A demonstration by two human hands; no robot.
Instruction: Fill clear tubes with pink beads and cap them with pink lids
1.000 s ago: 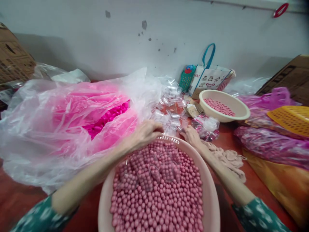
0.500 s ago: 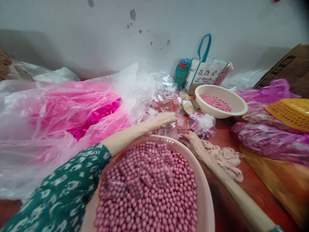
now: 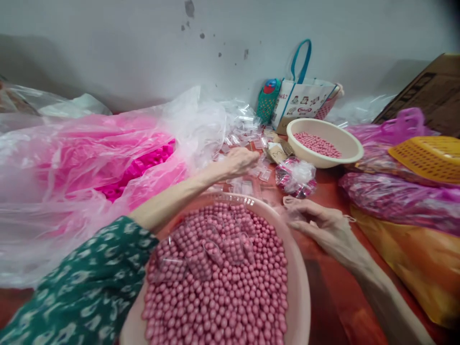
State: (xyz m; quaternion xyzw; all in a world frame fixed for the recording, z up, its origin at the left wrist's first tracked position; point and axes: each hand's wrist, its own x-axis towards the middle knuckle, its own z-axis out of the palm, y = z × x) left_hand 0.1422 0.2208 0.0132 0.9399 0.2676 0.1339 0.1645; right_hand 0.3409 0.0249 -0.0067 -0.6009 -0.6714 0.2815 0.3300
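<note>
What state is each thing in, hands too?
Left hand: fingers bent near clear pieces, grip unclear.
Right hand: fingers bent, grip unclear.
Large basin: filled with pink beads.
Cream bowl: partly filled with similar beads.
Large clear bag: open, pink pieces showing.
Tote bag: upright, handle raised.
Yellow basket: lying on bags.
Small bundle: crumpled.

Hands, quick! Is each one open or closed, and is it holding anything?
Left hand: curled over the clear packets; can't tell if it holds any.
Right hand: half curled; can't tell if it grips anything.

The pink beads point(image 3: 223, 297) look smooth and glossy, the big basin point(image 3: 301, 287) smooth plastic, the cardboard box point(image 3: 427, 98) matt.
</note>
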